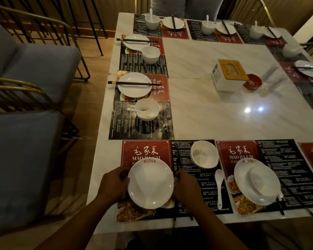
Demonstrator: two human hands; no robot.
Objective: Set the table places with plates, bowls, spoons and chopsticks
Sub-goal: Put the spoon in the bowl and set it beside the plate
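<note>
Plate (150,184) over near placemat (146,150): left hand (114,183) grips rim at 9 o'clock, right hand (187,183) at 3. Spoon (219,186) right of it, axis 12–6, scoop toward 12. Bowl (204,154) at 1.

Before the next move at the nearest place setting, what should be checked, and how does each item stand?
1. Plate on its placemat: ok.
2. Left hand and right hand at opposite sides of the plate rim: ok. What they grip: cannot tell.
3. Bowl upright on the mat beyond the plate: ok.
4. Spoon in the bowl: not ok; it lies on the mat right of the plate.
5. Chopsticks across the plate: not ok; none rests on it.
</note>
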